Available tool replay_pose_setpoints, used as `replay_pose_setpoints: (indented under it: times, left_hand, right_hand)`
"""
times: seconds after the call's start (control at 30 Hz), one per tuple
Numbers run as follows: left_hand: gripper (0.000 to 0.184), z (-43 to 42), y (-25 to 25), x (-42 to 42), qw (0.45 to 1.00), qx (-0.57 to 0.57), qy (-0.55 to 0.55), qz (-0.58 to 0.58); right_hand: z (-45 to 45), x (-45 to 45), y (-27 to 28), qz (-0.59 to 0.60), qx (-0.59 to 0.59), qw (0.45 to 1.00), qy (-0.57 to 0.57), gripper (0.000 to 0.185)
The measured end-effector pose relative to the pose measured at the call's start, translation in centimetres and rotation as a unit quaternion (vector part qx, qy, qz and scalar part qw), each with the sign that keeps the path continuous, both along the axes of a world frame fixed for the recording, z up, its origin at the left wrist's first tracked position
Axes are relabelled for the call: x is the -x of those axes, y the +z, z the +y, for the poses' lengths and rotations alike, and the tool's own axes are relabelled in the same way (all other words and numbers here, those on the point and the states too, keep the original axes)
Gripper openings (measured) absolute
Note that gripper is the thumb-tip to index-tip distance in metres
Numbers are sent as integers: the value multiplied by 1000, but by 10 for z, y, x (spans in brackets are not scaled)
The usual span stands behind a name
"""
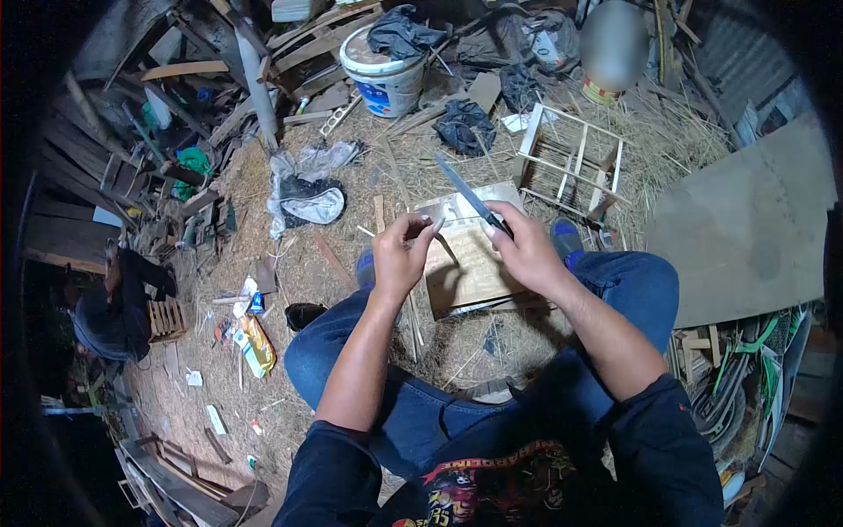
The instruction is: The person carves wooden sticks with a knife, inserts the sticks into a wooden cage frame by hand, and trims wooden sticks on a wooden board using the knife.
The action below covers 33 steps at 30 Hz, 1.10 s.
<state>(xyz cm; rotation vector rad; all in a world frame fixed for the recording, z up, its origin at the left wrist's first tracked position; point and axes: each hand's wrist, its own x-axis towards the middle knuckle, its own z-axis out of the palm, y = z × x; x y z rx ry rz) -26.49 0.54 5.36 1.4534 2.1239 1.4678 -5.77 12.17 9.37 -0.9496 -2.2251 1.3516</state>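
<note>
A long-bladed knife (pixel 463 188) with a dark handle is in my right hand (pixel 529 249), its blade pointing up and to the left. Thumb and fingers of my left hand (pixel 403 256) are pinched together just left of the knife. What they hold, if anything, is too small to make out. Both hands hover over a pale wooden board (pixel 481 274) between my legs, and their shadows fall on it.
Beyond the board stand a small wooden slat frame (pixel 575 167) and a white bucket (pixel 383 88). A large flat sheet (pixel 746 220) leans at right. Plastic bags (pixel 314 202) and wood scraps litter the straw-covered floor. Another person (pixel 114 303) sits at far left.
</note>
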Motion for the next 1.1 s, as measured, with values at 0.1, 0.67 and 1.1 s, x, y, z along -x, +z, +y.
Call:
replay_pose_setpoints:
  times: [0.1, 0.67, 1.1]
  left_hand:
    - [20, 2, 0, -1, 1000, -24, 9, -4]
    - [17, 17, -4, -12, 993, -73, 19, 86]
    - [14, 21, -13, -16, 990, -71, 14, 120]
  right_hand:
    - [-1, 3, -7, 71, -47, 996, 5, 38]
    - [-13, 6, -1, 72, -84, 993, 41, 54]
    - [-20, 4, 1, 48, -139, 987, 57, 56]
